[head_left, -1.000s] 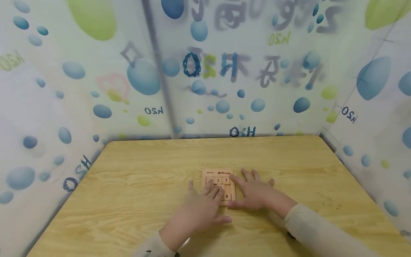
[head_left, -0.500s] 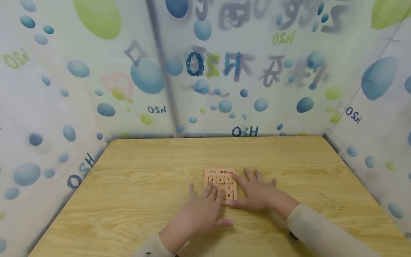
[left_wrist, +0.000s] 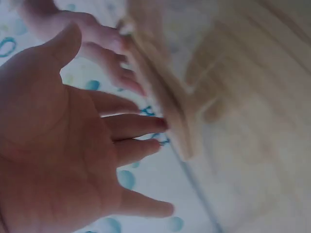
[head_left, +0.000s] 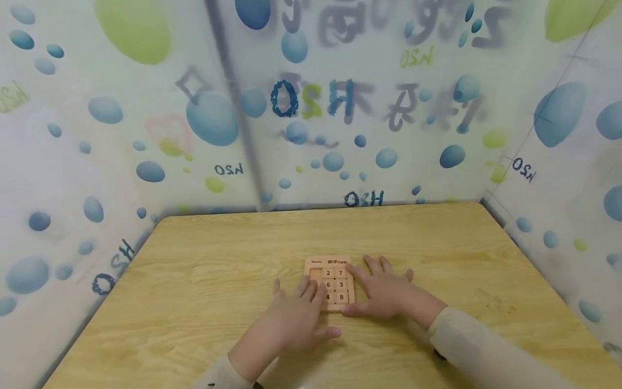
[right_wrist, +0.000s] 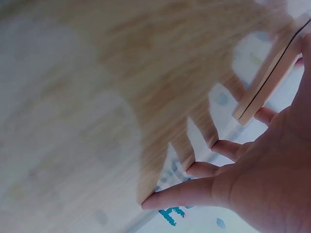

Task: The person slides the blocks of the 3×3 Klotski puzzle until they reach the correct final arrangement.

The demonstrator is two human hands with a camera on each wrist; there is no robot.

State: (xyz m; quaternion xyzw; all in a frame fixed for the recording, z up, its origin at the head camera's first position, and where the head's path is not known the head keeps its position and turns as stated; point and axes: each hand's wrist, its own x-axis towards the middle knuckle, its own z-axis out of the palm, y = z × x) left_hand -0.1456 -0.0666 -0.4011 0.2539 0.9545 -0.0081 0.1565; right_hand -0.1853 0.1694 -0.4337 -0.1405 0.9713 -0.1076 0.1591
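Observation:
A wooden number sliding puzzle (head_left: 323,259) lies on the table. In the head view its uncovered tiles read 2, 7, 6, 3, 4 and 8, and the top-left slot (head_left: 316,273) has no tile. My left hand (head_left: 292,323) reaches over the left column with nearly straight fingers, fingertips at the tiles, hiding part of that column. At the puzzle's right side my right hand (head_left: 387,292) is spread, index fingertip at the upper right edge and thumb at the near right corner. The right wrist view shows its other fingertips on the table, beside the frame (right_wrist: 265,87).
The pale wooden table (head_left: 218,243) extends around the puzzle on all sides. White walls (head_left: 311,156) with blue and green bubble prints rise behind the table and to both sides.
The 3 tile slid from the middle to the right column. The 6 now shows in the centre, and the 1 has left the top-left slot. My left hand shifted slightly left; my right hand stayed.

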